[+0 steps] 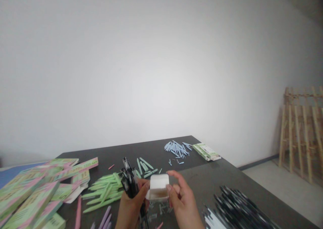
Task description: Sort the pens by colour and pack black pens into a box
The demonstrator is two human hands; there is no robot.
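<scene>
My left hand [131,205] is closed around a bundle of black pens [128,177] that sticks up past the thumb. Its fingertips also touch the side of a small carton [159,182]. White inside, the carton has its flap up and its open end faces me. My right hand [183,202] pinches the carton's right side between thumb and fingers. Small clear plastic pieces [152,217] lie on the table below. Left of the hands is a pile of light green pen barrels [106,190]; mint green barrels [145,165] lie just beyond.
Printed cartons [35,192] are heaped at the left on the dark table [101,155]. Light blue barrels [176,148] and a green-white carton [206,151] lie at the back right. Many black pens [239,208] are piled front right. Wooden racks [300,135] lean against the wall.
</scene>
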